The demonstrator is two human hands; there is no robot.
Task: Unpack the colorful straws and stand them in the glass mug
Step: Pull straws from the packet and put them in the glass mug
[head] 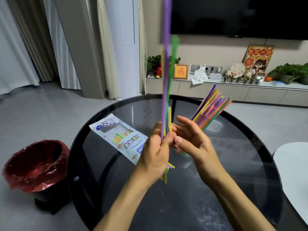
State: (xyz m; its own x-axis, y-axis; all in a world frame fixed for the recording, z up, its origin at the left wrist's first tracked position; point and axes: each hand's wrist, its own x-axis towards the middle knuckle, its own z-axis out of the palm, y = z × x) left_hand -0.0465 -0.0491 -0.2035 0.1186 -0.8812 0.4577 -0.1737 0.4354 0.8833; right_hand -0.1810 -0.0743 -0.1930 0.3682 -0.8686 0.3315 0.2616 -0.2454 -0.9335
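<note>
both forearms reach up from the bottom edge over the round dark glass counter [233,189]. left hand [156,150] is clenched around a small bunch of straws [165,97], thumb pressed against them, holding them nearly upright above the counter; their lower ends stick out below the hand and the purple and green tops, blurred, rise high past it. right hand [193,140] sits just beside the bunch on its right, fingers straight and spread, thumb tip near the left thumb, gripping nothing; whether it touches the straws cannot be told. behind the right hand a second, larger bundle of colorful straws [211,107] leans to the right; the glass mug that should hold it is hidden by the hand, with only faint glints showing. straw packet [118,139], white with printed straws and text, lies flat on the counter just left of the left hand, one corner behind it. off the counter, on the floor to its left, stands a bin with a red liner [35,165]. white surface [293,165] sits at the counter's right edge
</note>
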